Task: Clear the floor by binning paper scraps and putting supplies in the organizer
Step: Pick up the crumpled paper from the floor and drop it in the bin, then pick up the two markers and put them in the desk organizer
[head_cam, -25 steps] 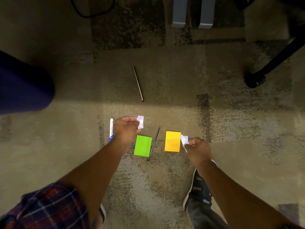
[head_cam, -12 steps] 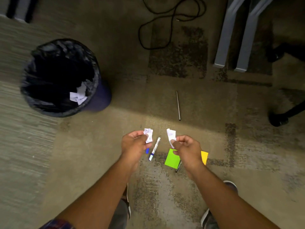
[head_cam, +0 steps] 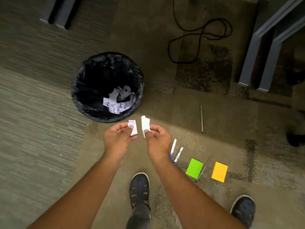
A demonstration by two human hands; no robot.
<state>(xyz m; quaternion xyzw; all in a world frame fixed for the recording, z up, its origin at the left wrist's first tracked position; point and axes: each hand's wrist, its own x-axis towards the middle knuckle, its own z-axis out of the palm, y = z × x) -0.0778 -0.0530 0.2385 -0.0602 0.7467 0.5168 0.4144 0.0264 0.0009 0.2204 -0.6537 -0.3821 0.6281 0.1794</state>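
Observation:
My left hand point(head_cam: 118, 140) pinches a crumpled white paper scrap point(head_cam: 133, 128). A second white paper scrap point(head_cam: 145, 123) is held in my right hand point(head_cam: 158, 141). Both hands hover side by side just short of the near rim of a round bin point(head_cam: 79, 95) with a black liner, which holds several white scraps point(head_cam: 118, 100). On the carpet to my right lie two white-and-blue markers point(head_cam: 173, 147), a green sticky pad point(head_cam: 194, 168), a thin dark pen point(head_cam: 203, 169), a yellow sticky pad point(head_cam: 219, 171) and a grey pen point(head_cam: 201, 118). No organizer is in view.
A black cable point(head_cam: 198, 38) loops on the floor beyond the bin. Grey furniture legs point(head_cam: 257, 52) stand at the right, more legs point(head_cam: 59, 14) at the top left. A chair caster point(head_cam: 296, 139) is at the right edge. My shoes point(head_cam: 139, 187) are on the carpet below my arms.
I have turned left and stepped toward the bin, which now sits just beyond my hands. Both hands, each still holding a scrap, have come together near its rim; the supplies now lie to my right.

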